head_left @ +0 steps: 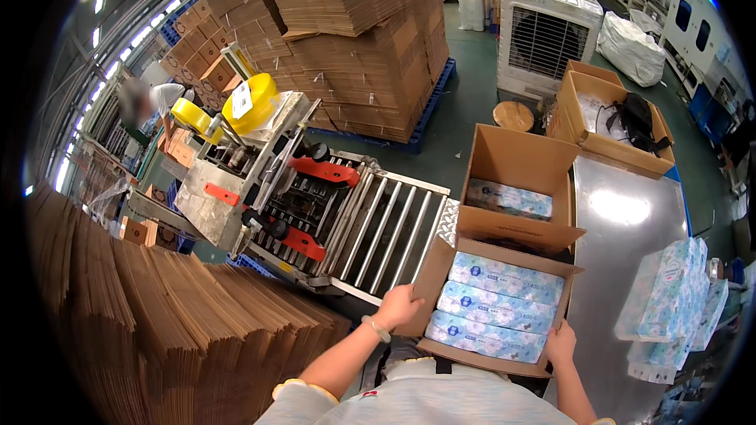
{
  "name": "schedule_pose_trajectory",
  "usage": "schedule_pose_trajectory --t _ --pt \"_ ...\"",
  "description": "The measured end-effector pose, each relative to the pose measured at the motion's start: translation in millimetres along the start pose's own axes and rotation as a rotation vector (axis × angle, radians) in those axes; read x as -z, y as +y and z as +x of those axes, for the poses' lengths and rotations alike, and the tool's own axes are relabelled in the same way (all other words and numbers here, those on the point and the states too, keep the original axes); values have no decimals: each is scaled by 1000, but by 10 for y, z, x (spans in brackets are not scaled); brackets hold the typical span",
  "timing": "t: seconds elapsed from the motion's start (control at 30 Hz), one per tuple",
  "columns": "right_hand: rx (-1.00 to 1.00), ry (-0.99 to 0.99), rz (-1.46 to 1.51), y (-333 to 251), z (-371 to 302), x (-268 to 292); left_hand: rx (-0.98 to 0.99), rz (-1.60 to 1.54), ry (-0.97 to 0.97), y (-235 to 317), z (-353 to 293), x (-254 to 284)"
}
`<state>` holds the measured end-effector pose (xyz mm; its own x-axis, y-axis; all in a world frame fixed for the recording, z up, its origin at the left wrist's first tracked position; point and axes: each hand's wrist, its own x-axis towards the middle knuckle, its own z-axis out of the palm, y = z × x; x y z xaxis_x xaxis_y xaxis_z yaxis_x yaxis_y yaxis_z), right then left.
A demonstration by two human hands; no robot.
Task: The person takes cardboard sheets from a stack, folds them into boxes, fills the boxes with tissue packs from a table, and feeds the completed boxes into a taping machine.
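An open cardboard carton [435,279] stands right in front of me, filled with three visible rows of blue-and-white floral tissue packs [494,307]. My left hand [398,308] is closed on the carton's left flap. On the other side, my right hand [561,343] grips the carton's right edge, its fingers curled over the cardboard. Directly beyond stands a second open carton [520,155] with its flaps up; a similar floral tissue pack [510,198] shows inside it.
To the left, a roller conveyor [383,224] leads to a taping machine [260,165] with yellow tape rolls. Flattened cardboard [197,330] fills the lower left. A metal table [622,244] with stacked tissue packs [668,291] lies right. Beyond are a cardboard stack [362,71] and an air cooler [547,31].
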<state>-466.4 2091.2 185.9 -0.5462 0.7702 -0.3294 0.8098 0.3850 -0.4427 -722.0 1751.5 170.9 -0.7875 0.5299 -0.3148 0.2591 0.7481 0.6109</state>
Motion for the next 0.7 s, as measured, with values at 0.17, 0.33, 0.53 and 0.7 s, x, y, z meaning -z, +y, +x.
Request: schedule_pose_trajectory --t 0.17,0.33,0.53,0.7 --pt "0 -165 663 -255 -197 -1050 97 188 -31 -568 195 1191" --pt "436 -47 458 -2149 -661 -1899 -111 4 -412 -1450 153 1521" --pt "784 -524 -325 -2842 -241 -2227 -205 413 -984 -1414 284 1849" --pt "748 -511 -234 -2841 107 -1828 -303 653 -110 -1263 803 1622"
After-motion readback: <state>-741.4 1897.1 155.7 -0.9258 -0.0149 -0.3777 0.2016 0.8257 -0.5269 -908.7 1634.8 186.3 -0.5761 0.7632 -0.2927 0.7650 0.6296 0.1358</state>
